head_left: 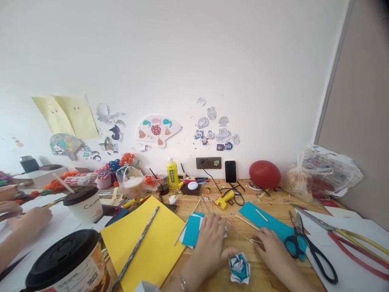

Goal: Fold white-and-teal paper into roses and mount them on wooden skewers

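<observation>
My left hand [209,237] lies with its fingers stretched out over blue and white paper pieces [192,231], partly covering them. To the right, my right hand [273,251] has its fingers pinched around the end of a thin stick-like thing [254,241], whose exact kind I cannot make out. Between the hands, nearer to me, a folded blue and white paper flower [239,267] rests on the wooden table [212,271]. Beside my right hand are a blue paper strip [258,214] and black-handled scissors [299,239].
Yellow paper [146,243] with a patterned strip lies left, beside a lidded tub [69,263] and coffee cup [83,205]. A yellow glue gun [225,200], phone [231,172] and red balloon [265,174] are behind. Another person's hands [30,221] are far left; large shears [334,231] lie right.
</observation>
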Available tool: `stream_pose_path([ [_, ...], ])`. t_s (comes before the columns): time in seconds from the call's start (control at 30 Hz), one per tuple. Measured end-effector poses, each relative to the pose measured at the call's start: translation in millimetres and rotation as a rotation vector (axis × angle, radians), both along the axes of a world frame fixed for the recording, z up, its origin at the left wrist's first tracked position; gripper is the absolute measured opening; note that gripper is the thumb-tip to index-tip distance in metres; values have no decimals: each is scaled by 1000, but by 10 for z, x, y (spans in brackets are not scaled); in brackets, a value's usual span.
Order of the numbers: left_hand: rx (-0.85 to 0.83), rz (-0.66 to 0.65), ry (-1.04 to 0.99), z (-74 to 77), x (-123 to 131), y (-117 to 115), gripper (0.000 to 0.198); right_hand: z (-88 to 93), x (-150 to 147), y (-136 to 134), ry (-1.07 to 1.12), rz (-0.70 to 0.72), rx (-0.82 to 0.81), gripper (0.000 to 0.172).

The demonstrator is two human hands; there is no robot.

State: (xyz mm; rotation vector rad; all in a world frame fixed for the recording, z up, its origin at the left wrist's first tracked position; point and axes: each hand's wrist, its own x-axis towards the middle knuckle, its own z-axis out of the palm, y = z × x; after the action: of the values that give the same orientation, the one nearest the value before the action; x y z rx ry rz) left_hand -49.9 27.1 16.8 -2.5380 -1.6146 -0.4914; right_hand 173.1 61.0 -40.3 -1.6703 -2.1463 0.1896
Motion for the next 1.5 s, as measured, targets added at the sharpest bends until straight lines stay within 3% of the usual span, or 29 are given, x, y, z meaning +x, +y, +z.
stream_pose_path([
  [0.27,10,715,72,84,-564,304,52,8,-24,-27,-19,-13,-9,23],
  [0.4,-69,907,109,24,-708,323,31,12,-43,-46,-29,-4,-2,23],
  [0.63,-109,843,120,-81,-732,379,31,-39,-34,-20,-39,8,18,25],
  [0.87,-284,789,67,-110,-789,531,30,-56,-40,-9,-57,-1,27,23],
  [1.0,-301,733,56,-102,-782,551,31,-56,-40,-22,-70,8,22,24],
  [1.33,-266,487,10,-74,-436,512,31,-77,8,-8,-110,39,7,26],
  [1.43,-257,506,-9,6,-518,516,32,-74,14,-13,-117,52,12,26],
  [1.5,-226,602,-18,106,-712,516,31,-77,14,-18,-122,55,18,26],
])
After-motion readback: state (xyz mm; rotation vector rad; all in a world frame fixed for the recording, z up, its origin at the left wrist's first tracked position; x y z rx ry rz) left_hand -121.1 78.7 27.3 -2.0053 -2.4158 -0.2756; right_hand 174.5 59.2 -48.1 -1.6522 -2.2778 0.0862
